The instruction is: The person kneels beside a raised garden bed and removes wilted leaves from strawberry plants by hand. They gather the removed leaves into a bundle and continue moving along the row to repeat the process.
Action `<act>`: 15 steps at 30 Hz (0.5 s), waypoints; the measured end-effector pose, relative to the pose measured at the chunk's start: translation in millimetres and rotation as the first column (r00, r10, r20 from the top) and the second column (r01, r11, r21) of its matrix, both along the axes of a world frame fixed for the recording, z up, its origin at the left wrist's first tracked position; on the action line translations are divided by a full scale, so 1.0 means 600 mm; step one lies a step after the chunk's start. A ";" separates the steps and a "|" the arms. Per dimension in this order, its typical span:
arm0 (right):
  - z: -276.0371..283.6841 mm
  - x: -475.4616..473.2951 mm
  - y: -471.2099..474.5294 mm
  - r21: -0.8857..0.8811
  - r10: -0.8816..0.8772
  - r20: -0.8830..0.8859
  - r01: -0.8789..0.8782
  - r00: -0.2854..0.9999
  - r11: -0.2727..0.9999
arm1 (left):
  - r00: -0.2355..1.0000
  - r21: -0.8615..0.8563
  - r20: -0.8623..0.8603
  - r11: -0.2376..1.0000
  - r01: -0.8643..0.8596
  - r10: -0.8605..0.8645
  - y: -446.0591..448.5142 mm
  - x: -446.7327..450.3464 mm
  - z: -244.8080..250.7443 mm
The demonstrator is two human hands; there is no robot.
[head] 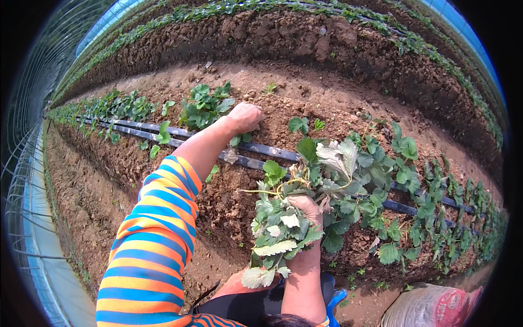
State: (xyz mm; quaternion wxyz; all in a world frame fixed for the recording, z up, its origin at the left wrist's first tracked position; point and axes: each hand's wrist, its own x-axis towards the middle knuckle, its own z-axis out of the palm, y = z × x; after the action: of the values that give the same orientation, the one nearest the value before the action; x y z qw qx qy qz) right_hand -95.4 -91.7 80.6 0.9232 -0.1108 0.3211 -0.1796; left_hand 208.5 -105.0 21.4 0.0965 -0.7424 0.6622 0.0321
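My left hand [246,117] reaches across the soil bed, its fingers curled beside a green strawberry plant [203,107]; whether it grips something at its fingertips is hidden. Lower and to the right, my right hand [305,206] is closed around a bunch of cut strawberry leaves and stems [282,229], some of them pale and dry. The bunch touches the leafy plants behind it. Two dark drip irrigation pipes [269,151] run lengthwise along the bed, under and between the plants.
More strawberry plants [427,208] grow thickly along the bed at the right. A bare soil furrow [286,77] separates this bed from another raised bed [253,39]. A white and red sack [429,304] lies at the lower right. Greenhouse hoops [24,163] curve along the left.
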 end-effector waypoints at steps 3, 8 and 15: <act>-0.003 -0.001 -0.005 -0.009 0.025 0.004 -0.025 1.000 1.000 | 0.998 0.048 0.036 0.998 -0.051 0.049 -0.014 -0.001 -0.001; -0.006 -0.005 -0.001 -0.060 -0.001 -0.069 -0.003 0.998 0.998 | 0.995 -0.013 0.049 0.996 -0.083 0.084 -0.020 -0.006 -0.018; 0.002 -0.003 0.004 -0.083 0.011 -0.078 -0.018 0.997 0.996 | 0.977 -0.032 0.016 0.977 -0.211 0.211 -0.019 -0.014 -0.020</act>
State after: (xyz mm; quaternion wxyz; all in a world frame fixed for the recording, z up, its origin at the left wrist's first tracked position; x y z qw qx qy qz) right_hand -97.5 -89.5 81.6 0.9060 -0.1583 0.3481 -0.1816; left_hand 200.4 -116.3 9.1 0.0879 -0.8101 0.5791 0.0249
